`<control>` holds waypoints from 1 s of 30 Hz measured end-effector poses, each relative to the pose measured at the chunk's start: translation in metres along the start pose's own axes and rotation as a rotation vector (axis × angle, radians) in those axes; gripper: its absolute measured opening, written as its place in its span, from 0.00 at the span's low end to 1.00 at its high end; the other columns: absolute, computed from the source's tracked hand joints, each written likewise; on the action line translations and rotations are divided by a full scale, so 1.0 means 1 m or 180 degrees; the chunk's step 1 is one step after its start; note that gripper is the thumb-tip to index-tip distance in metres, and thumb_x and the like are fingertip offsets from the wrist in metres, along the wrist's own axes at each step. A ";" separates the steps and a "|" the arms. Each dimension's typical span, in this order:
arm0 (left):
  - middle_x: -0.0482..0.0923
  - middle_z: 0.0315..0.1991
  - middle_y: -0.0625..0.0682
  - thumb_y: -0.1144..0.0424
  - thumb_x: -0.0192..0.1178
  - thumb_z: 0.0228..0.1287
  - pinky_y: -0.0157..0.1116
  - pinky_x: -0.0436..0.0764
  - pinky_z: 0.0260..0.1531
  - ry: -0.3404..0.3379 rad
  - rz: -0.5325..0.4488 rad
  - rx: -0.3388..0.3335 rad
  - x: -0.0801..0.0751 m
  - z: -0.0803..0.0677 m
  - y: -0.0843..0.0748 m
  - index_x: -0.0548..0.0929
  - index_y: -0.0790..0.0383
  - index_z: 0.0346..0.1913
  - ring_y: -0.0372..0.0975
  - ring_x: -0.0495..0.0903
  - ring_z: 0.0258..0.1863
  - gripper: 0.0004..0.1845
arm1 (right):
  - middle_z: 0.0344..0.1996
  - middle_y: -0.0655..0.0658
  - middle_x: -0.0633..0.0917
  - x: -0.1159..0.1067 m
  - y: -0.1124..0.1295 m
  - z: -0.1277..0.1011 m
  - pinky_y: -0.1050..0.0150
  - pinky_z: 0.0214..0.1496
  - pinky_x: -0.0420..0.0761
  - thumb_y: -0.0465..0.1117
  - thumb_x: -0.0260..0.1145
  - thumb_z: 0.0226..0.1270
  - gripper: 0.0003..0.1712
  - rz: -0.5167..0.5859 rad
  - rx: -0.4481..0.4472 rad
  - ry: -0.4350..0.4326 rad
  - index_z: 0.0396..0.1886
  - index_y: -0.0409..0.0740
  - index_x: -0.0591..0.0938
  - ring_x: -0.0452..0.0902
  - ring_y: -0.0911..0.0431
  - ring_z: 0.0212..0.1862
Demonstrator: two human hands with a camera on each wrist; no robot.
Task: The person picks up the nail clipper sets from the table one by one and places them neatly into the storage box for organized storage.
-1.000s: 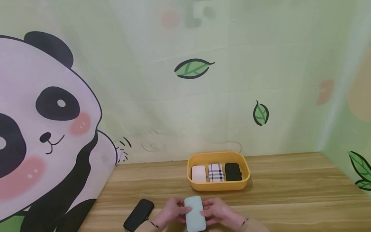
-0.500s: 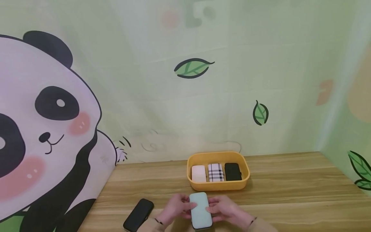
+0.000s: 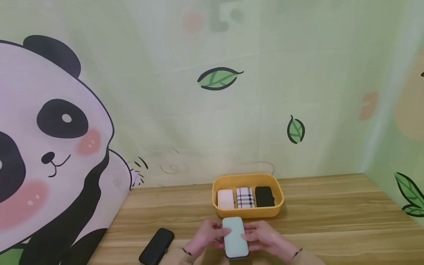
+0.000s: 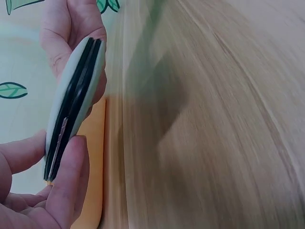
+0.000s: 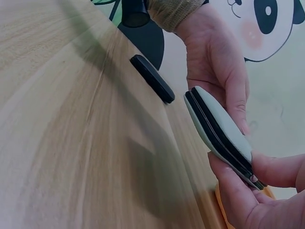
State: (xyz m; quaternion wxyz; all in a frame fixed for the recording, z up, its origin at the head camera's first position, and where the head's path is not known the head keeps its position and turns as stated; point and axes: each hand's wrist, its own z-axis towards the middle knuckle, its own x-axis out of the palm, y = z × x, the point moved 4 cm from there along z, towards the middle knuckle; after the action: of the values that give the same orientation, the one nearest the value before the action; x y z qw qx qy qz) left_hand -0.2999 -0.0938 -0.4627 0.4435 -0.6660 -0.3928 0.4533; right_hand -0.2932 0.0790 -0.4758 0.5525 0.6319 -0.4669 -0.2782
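A slim pale mint case with a black seam round its edge is held up between both hands, its shadow falling on the wood below. My left hand pinches one long side, thumb on the top face. On the opposite side, my right hand grips it the same way. In the left wrist view the mint case is seen edge-on and closed, with a strip along its black seam. The right wrist view shows a small metal piece at one end of the mint case.
Just beyond the hands stands a yellow basket holding a pink case, a plaid case and a black case. Another black case lies on the wooden table at left. A panda-printed cloth hangs behind.
Both hands have carried the mint case to the right and slightly forward, closer to the yellow basket. The basket and the black case on the table stay put.
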 end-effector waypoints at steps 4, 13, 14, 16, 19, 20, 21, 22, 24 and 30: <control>0.77 0.20 0.55 0.66 0.61 0.58 0.35 0.78 0.20 0.0034 -0.0078 0.0025 0.005 -0.002 -0.002 0.77 0.74 0.36 0.38 0.76 0.18 0.11 | 0.41 0.37 0.78 -0.004 0.001 -0.002 0.49 0.42 0.75 0.26 0.59 0.60 0.29 0.0066 -0.0008 -0.0009 0.55 0.14 0.58 0.75 0.44 0.44; 0.77 0.20 0.55 0.66 0.62 0.57 0.36 0.79 0.21 0.0019 -0.0085 0.0026 0.008 -0.002 -0.011 0.77 0.72 0.35 0.38 0.76 0.19 0.10 | 0.41 0.36 0.79 -0.010 0.004 -0.007 0.50 0.43 0.75 0.29 0.59 0.62 0.29 0.0247 -0.0001 0.0031 0.56 0.15 0.59 0.76 0.45 0.44; 0.77 0.20 0.55 0.66 0.62 0.57 0.36 0.79 0.21 0.0008 -0.0093 0.0036 0.008 -0.002 -0.012 0.77 0.72 0.35 0.39 0.76 0.18 0.11 | 0.41 0.35 0.79 -0.011 0.004 -0.007 0.51 0.43 0.75 0.29 0.59 0.62 0.28 0.0275 -0.0015 0.0037 0.56 0.16 0.60 0.76 0.45 0.43; 0.77 0.20 0.55 0.66 0.62 0.57 0.36 0.79 0.20 -0.0018 -0.0125 0.0067 0.010 -0.002 -0.012 0.77 0.73 0.35 0.39 0.76 0.18 0.11 | 0.42 0.34 0.79 -0.013 0.004 -0.009 0.51 0.43 0.75 0.29 0.58 0.62 0.27 0.0306 -0.0077 0.0076 0.55 0.16 0.61 0.76 0.45 0.43; 0.77 0.21 0.55 0.66 0.62 0.57 0.36 0.79 0.19 -0.0050 -0.0217 0.0118 0.016 -0.002 -0.010 0.77 0.73 0.35 0.39 0.76 0.17 0.11 | 0.42 0.34 0.79 -0.017 0.003 -0.011 0.51 0.43 0.74 0.29 0.58 0.62 0.25 0.0340 -0.0135 0.0136 0.54 0.17 0.63 0.76 0.45 0.43; 0.77 0.21 0.55 0.66 0.62 0.57 0.36 0.79 0.19 -0.0061 -0.0258 0.0137 0.018 -0.002 -0.009 0.77 0.74 0.34 0.39 0.76 0.17 0.11 | 0.42 0.34 0.79 -0.018 0.002 -0.011 0.51 0.43 0.75 0.29 0.58 0.62 0.25 0.0331 -0.0155 0.0158 0.54 0.17 0.64 0.76 0.45 0.42; 0.77 0.21 0.55 0.66 0.62 0.57 0.36 0.78 0.19 -0.0073 -0.0285 0.0143 0.020 -0.003 -0.008 0.77 0.74 0.35 0.39 0.76 0.17 0.11 | 0.41 0.34 0.79 -0.020 0.001 -0.012 0.51 0.43 0.75 0.29 0.58 0.62 0.24 0.0322 -0.0165 0.0172 0.53 0.16 0.64 0.76 0.45 0.42; 0.78 0.22 0.55 0.65 0.62 0.57 0.36 0.78 0.19 -0.0083 -0.0321 0.0150 0.023 -0.003 -0.007 0.77 0.74 0.35 0.39 0.76 0.18 0.11 | 0.41 0.35 0.79 -0.021 0.000 -0.013 0.51 0.43 0.75 0.29 0.58 0.62 0.24 0.0320 -0.0164 0.0173 0.53 0.16 0.64 0.76 0.46 0.42; 0.78 0.22 0.55 0.65 0.61 0.58 0.35 0.78 0.19 -0.0114 -0.0341 0.0144 0.027 -0.003 -0.005 0.76 0.73 0.36 0.39 0.76 0.18 0.12 | 0.41 0.35 0.79 -0.023 -0.002 -0.014 0.52 0.43 0.75 0.30 0.59 0.62 0.24 0.0303 -0.0151 0.0150 0.52 0.16 0.64 0.77 0.46 0.42; 0.77 0.24 0.54 0.65 0.60 0.59 0.35 0.78 0.20 -0.0130 -0.0375 0.0127 0.032 -0.001 -0.003 0.76 0.75 0.40 0.39 0.77 0.19 0.14 | 0.40 0.34 0.79 -0.029 -0.005 -0.017 0.53 0.43 0.75 0.31 0.61 0.61 0.27 0.0316 -0.0121 0.0055 0.52 0.15 0.64 0.77 0.46 0.42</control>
State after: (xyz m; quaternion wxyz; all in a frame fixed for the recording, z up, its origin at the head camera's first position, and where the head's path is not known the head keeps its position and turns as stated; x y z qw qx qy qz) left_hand -0.2902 -0.0636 -0.4675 0.4745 -0.6233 -0.4312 0.4477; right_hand -0.2886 0.1121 -0.4811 0.5816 0.5997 -0.4875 -0.2538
